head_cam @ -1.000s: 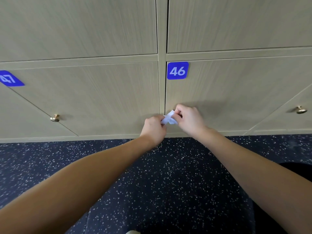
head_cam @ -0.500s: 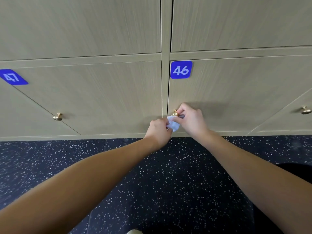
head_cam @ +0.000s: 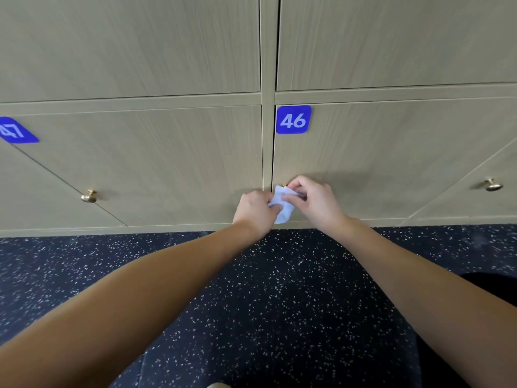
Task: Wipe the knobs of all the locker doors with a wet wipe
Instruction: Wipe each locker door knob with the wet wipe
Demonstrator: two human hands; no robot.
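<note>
Both hands (head_cam: 288,203) pinching wet wipe (head_cam: 283,204), locker 46 knob (head_cam: 285,185) mostly hidden

Both arms outstretched; left grip (head_cam: 256,207) and right grip (head_cam: 313,200) curled (nearly touching).

light: even, soft, indoor, moderately bright
shadows: faint one on locker door (head_cam: 391,163) above right hand (head_cam: 316,201)
glare: small glints on brass knobs (head_cam: 493,185)
distortion: wide-angle, door lines splay at edges
focus: sharp, forearms slightly soft
</note>
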